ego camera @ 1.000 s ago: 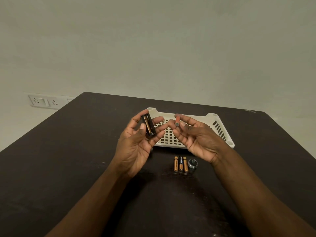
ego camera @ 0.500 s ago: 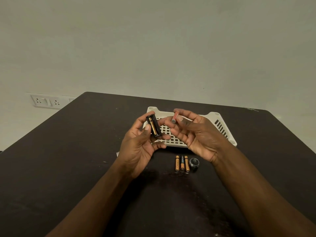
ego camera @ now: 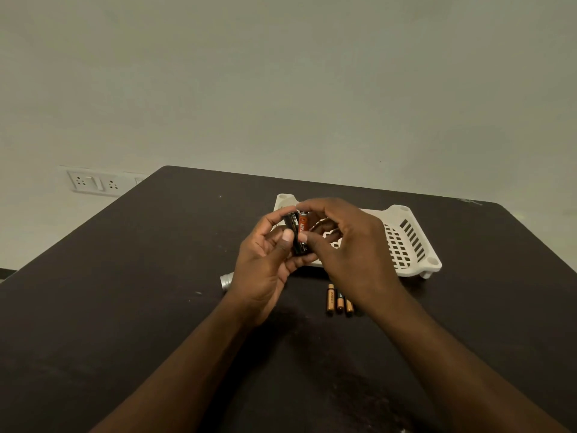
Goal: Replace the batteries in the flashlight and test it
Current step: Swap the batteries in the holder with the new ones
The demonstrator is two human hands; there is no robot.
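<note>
I see the left hand (ego camera: pixel 265 264) gripping the black battery holder (ego camera: pixel 295 235) above the table (ego camera: pixel 125 292), and the right hand (ego camera: pixel 346 245) pinching an orange battery (ego camera: pixel 303 225) against it. I judge this the loading step; next the battery must be pressed fully into its slot, though its polarity I cannot read.

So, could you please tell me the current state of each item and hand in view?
Battery holder: gripped upright in the left hand, off the table.
Red battery: pinched by the right hand, pressed against the holder.
Three batteries: lying side by side on the table.
Flashlight body: lying on the table, mostly hidden.
White tray: resting on the table.
</note>
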